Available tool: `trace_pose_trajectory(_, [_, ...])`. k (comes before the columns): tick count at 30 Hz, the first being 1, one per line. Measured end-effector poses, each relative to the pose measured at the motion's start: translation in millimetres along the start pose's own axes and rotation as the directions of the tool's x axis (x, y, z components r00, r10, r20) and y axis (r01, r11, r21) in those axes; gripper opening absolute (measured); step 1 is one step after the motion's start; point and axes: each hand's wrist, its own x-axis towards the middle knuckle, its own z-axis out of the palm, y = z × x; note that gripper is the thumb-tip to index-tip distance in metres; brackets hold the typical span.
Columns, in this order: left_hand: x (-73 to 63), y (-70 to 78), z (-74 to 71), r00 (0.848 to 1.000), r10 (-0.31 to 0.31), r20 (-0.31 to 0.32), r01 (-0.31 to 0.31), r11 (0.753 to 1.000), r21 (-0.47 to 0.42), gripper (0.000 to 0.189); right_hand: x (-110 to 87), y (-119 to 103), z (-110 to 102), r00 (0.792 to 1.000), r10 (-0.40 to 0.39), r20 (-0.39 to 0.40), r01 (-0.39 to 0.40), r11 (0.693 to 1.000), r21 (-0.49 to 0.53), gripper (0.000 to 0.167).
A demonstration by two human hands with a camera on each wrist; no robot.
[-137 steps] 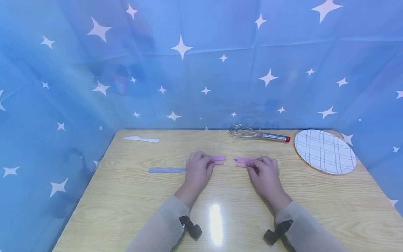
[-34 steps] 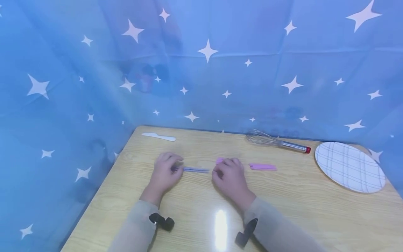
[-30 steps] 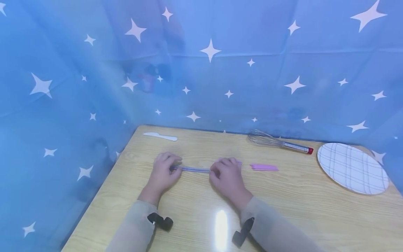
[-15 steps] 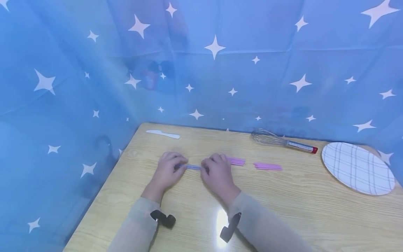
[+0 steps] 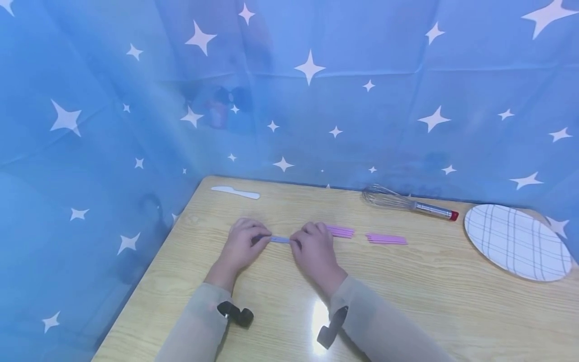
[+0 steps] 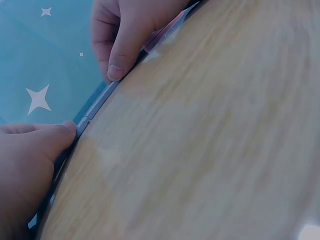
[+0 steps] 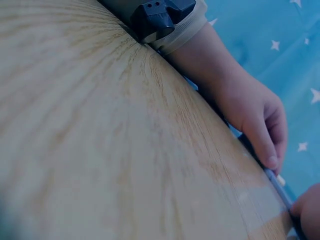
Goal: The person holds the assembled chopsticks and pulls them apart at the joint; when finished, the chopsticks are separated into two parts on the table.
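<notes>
In the head view my left hand (image 5: 244, 244) and right hand (image 5: 314, 251) are close together over the middle of the table. Between them runs a short stretch of thin blue sticks (image 5: 280, 240), lying low along the wood; their kind is unclear. Thumb and fingers of each hand pinch the sticks from either side, hiding their ends. The left wrist view shows a blue stick (image 6: 98, 104) between both thumbs, with a small step along it. Just right of my right hand lie several pink sticks (image 5: 340, 232), partly covered by it. A second pink group (image 5: 386, 239) lies further right.
A white plastic knife (image 5: 235, 192) lies at the back left of the wooden table (image 5: 253, 322). A whisk (image 5: 409, 203) with a red-tipped handle lies at the back right, beside a white checked plate (image 5: 517, 242). A blue star-patterned cloth (image 5: 289, 100) hangs behind.
Both hands were at the pink sticks, then moved left to the blue ones. My right hand has since come closer to the left, and less of the blue sticks shows between them.
</notes>
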Motion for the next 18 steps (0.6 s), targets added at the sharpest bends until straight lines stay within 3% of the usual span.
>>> trace_pose_trajectory(8, [-2.0,0.1,-0.8,0.997,-0.071,0.037,0.072,0.997,-0.014,0.008,-1.5,-2.9,-0.3,0.997,0.022,0.069,-0.023,1.0,0.013,0.007])
trace_pose_trajectory(18, [-1.1,0.4,0.5,0.995,-0.097,0.014,0.097,0.993,-0.068,0.005,-0.8,-0.8,1.2,0.996,0.029,0.087,-0.03,1.0,0.007,0.006])
